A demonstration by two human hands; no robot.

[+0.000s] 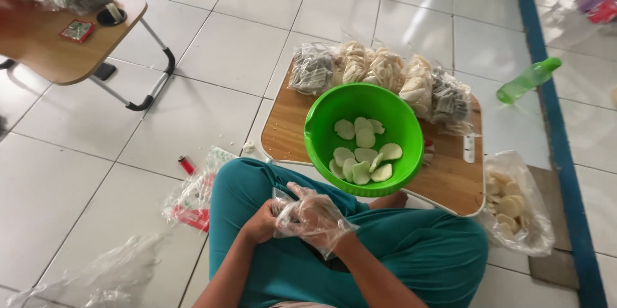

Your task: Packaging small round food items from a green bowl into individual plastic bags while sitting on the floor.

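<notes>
- The right hand point(315, 217) wears a loose clear plastic glove point(334, 234); its fingers are half curled, clamped on nothing that can be made out.
- The bare left hand point(262, 223) has its grip closed on the glove's edge by the right hand's fingers, both hands above a lap in teal trousers point(411, 250).
- Just beyond the hands stands a green bowl point(321, 134), holding about a dozen pale round crackers point(362, 154).
- The bowl rests on a low wooden tabletop point(450, 179); behind the bowl lies a row of clear bags point(385, 70) filled with pale and greyish crackers.
- Right of the bowl, on the floor, an open plastic bag point(514, 208) holds more round crackers.
- Left of the bowl lie a red lighter point(186, 165) and a crumpled wrapper point(193, 199).
- Far right of the bowl lies a green bottle point(528, 80).
</notes>
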